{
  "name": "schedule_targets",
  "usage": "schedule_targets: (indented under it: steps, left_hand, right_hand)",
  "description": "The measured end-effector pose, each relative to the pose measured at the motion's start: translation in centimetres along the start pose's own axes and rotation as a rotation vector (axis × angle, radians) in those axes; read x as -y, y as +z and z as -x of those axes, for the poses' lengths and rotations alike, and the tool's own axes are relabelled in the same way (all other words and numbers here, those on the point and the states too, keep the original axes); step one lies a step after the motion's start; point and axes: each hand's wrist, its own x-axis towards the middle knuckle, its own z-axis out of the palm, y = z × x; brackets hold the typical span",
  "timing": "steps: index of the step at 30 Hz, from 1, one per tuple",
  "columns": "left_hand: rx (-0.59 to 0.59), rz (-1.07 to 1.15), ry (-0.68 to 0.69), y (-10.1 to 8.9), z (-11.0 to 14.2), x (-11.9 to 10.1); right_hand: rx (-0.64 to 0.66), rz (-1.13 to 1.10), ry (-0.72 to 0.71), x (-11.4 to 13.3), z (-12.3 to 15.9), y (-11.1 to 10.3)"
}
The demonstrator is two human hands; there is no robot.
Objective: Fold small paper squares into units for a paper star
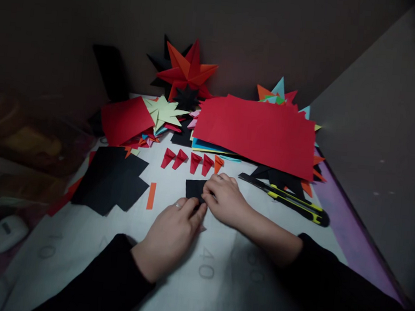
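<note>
Pinching a small black square [194, 188] on the pale mat [114, 225], I am working with both hands close together: my left hand [171, 232] is closing its fingertips on the lower edge, and my right hand [227, 201] is gripping the right side. Just beyond, four small folded red pieces [195, 163] and an orange piece [219, 164] are sitting in a row, looking finished. The square is showing a flat face, so I am judging it barely begun, though my fingers are covering part of it. Several black sheets [109, 181] are lying flat to the left, apparently unfolded, with an orange strip [151, 196] just beside them. Farther back, a red-and-orange star [189, 71] and a pale green star [164, 113] are showing completed folding, while large red sheets [256, 131] are lying flat. A cutter [287, 197] is resting beyond my right forearm. As for containers, a white case [8, 234] is lying at far left, hiding whatever it may be holding; the clear plastic [75, 124] above is blurring too much to tell.
</note>
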Motion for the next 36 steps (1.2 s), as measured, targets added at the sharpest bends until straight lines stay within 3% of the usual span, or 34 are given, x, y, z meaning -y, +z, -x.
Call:
schedule_targets:
  steps: [20,30,33,36]
  left_hand:
    - [0.018,-0.043,-0.033,0.0,0.0,-0.1]
    - [-0.012,-0.032,-0.048,-0.2,0.3,-0.2]
    - [-0.029,0.005,-0.05,-0.4,0.4,0.0]
    - [-0.058,0.081,-0.038,-0.4,0.6,0.5]
  right_hand:
    - [-0.051,0.101,0.012,0.5,0.5,0.4]
    - [-0.221,0.112,0.181,-1.4,0.7,0.7]
    - [-0.296,0.013,0.081,-2.0,1.2,0.4]
    - [-0.312,-0.114,-0.17,-1.9,2.3,0.3]
